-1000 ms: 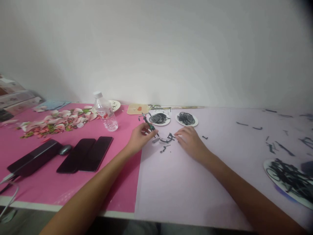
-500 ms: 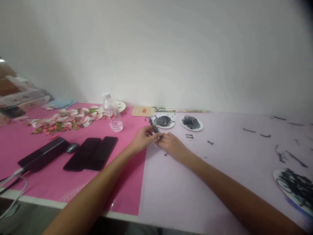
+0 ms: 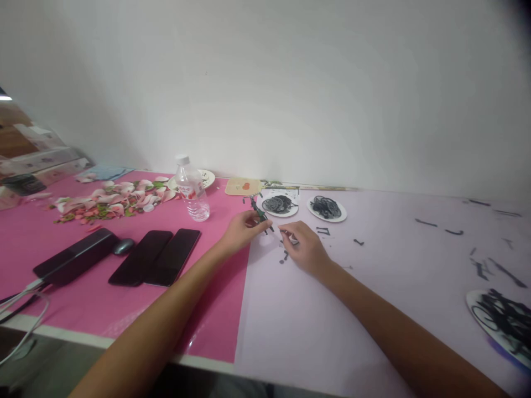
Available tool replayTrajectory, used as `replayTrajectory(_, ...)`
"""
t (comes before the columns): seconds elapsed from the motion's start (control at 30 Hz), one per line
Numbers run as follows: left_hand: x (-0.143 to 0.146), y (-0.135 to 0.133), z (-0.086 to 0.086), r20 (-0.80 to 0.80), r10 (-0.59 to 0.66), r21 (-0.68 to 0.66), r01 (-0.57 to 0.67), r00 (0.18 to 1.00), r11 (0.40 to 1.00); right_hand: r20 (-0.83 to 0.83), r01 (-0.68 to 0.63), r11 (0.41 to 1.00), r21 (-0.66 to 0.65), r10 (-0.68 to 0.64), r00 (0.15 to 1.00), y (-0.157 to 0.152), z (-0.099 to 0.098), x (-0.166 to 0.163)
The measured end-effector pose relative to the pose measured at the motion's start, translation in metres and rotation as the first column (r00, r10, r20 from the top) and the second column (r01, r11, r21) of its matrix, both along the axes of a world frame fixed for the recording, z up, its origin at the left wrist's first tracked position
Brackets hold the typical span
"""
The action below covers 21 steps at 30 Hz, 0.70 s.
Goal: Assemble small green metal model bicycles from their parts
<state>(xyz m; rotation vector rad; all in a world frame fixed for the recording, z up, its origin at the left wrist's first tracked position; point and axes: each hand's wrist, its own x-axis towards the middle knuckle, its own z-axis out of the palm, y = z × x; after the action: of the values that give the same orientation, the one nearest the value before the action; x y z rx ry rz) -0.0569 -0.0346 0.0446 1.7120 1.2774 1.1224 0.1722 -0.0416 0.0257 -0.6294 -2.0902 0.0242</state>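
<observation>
My left hand (image 3: 240,230) is closed round a small green and black model piece (image 3: 258,210) that sticks up from its fingers, near the seam between the pink and pale lilac table covers. My right hand (image 3: 305,246) lies just to its right on the lilac cover, fingers pinched on a small pale and dark part (image 3: 291,239). A few tiny black parts (image 3: 284,257) lie on the cover beside that hand. Two small white plates (image 3: 280,205) (image 3: 327,208) with black parts stand just beyond both hands.
A water bottle (image 3: 191,189), two dark phones (image 3: 157,256), a mouse (image 3: 123,246) and a black bar-shaped box (image 3: 74,256) lie on the pink cover. Pink and green petals (image 3: 112,199) are heaped at far left. Another plate of black parts (image 3: 501,321) sits at right; cables (image 3: 20,309) hang at left.
My right hand came left from the loose black parts to meet my left hand, then drew back slightly with a small part pinched. The camera view has shifted a little.
</observation>
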Motion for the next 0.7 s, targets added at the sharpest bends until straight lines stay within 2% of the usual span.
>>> replayTrajectory(0.2, 0.007, -0.001, -0.018, -0.18, 0.045, 0.152, -0.017, 0.983, 0.988, -0.063, -0.067, 0.996, 0.058, 0.071, 0.996, -0.003, 0.001, -0.005)
replayTrajectory(0.37, 0.011, 0.0, -0.027, -0.172, 0.027, 0.173, 0.003, 0.985, 0.985, -0.065, -0.066, 0.996, 0.058, 0.07, 0.995, -0.007, -0.001, -0.011)
replayTrajectory(0.47, 0.013, 0.0, -0.027, -0.15, 0.042, 0.159, -0.018, 0.988, 0.987, -0.072, -0.02, 0.997, 0.07, 0.025, 0.997, -0.008, -0.001, -0.011)
replayTrajectory(0.7, 0.015, -0.004, -0.023, -0.158, 0.098, 0.133, -0.077, 0.983, 0.988, -0.087, 0.187, 0.975, 0.121, -0.177, 0.98, -0.005, -0.002, -0.009)
